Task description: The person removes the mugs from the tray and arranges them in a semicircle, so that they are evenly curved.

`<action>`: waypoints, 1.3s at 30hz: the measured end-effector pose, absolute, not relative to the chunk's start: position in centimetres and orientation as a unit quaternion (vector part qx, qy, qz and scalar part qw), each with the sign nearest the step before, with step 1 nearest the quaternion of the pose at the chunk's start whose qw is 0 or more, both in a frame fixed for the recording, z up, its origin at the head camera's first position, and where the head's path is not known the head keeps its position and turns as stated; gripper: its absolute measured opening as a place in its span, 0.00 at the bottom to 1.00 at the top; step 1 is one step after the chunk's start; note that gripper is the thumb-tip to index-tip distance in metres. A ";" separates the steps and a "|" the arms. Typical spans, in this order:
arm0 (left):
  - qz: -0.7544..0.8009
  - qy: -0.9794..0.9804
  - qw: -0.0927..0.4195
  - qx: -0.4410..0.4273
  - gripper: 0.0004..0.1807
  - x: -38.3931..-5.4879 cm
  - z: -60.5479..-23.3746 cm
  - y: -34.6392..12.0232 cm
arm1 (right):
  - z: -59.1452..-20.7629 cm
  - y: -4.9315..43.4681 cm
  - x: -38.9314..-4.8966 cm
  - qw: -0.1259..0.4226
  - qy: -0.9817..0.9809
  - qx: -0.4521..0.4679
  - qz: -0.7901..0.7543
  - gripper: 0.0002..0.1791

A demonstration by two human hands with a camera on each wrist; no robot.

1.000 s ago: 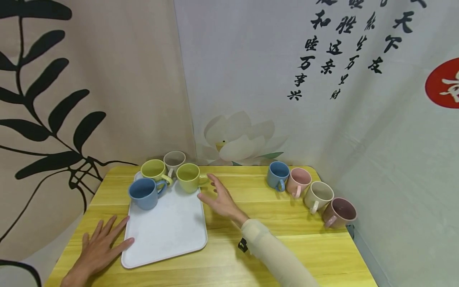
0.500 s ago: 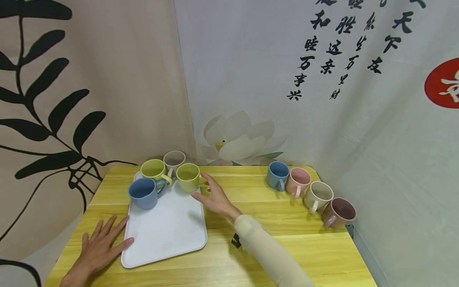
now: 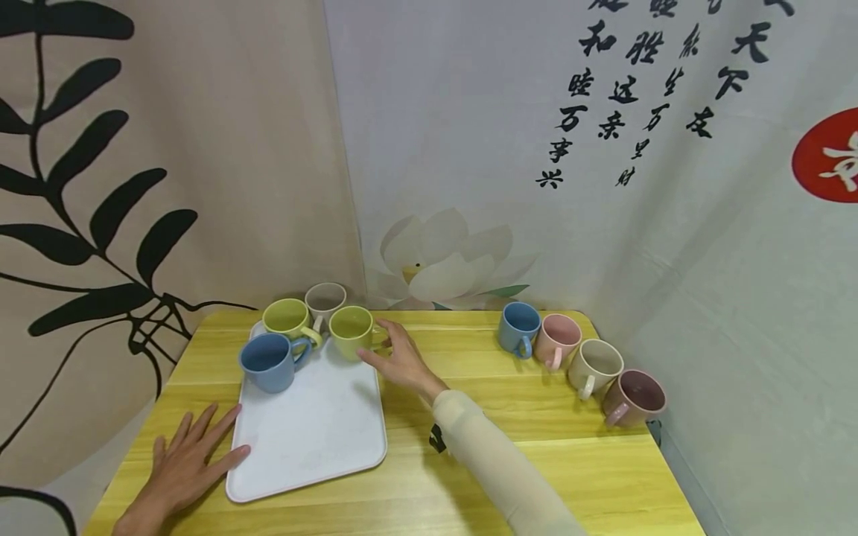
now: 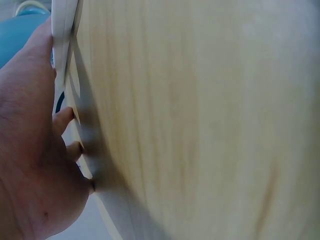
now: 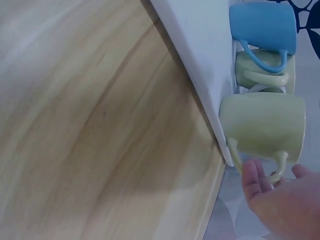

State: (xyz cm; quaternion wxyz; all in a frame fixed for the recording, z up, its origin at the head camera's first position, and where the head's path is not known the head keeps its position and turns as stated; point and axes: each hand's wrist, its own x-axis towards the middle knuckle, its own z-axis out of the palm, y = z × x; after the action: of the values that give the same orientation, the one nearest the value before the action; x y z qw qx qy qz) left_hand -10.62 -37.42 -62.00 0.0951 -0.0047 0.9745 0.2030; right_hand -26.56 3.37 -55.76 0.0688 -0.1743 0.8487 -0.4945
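On a white tray [image 3: 315, 439] stand two green mugs, a blue mug [image 3: 269, 362] and a greyish-white mug [image 3: 326, 299]. My right hand [image 3: 405, 365] is at the right green mug [image 3: 351, 333], fingers and thumb about its handle [image 5: 281, 162]. Seen from the right wrist, that mug sits upright at the tray's edge. The left green mug [image 3: 287, 318] is behind the blue one. My left hand [image 3: 184, 465] lies spread at the tray's left side, thumb and a fingertip touching its rim, the other fingers on the table.
Along the wooden table's [image 3: 536, 476] right edge stand a blue mug [image 3: 519, 327], a pink mug [image 3: 558, 340], a cream mug [image 3: 596, 367] and a mauve mug [image 3: 634, 398]. A printed cloth [image 3: 442, 149] hangs behind the table.
My right hand has moved left onto the right green mug's handle, and its fingers have drawn closer together. The left hand, tray and mugs have stayed in place.
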 end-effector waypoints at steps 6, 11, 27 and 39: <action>0.207 0.974 0.092 -0.003 0.52 -10.6 -62.1 -37.5 | -56.3 3.2 -27.4 0.068 0.857 -0.173 -0.481 0.46; 0.208 0.973 0.095 -0.006 0.53 -10.6 -61.9 -37.3 | -56.9 3.4 -28.1 0.081 0.846 -0.158 -0.503 0.42; 0.214 0.973 0.090 -0.005 0.53 -10.6 -62.2 -37.5 | -57.4 2.8 -27.9 0.074 0.831 -0.138 -0.534 0.11; 0.208 0.972 0.105 -0.010 0.54 -10.7 -62.2 -37.5 | -58.3 2.8 -26.7 0.063 0.826 -0.143 -0.541 0.10</action>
State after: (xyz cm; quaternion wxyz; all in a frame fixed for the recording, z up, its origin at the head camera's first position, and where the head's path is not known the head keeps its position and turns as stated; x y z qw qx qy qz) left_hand -10.70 -37.47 -62.24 0.1052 -0.0096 0.9723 0.2085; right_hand -26.70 2.78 -58.28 0.0634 -0.1430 0.8261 -0.5414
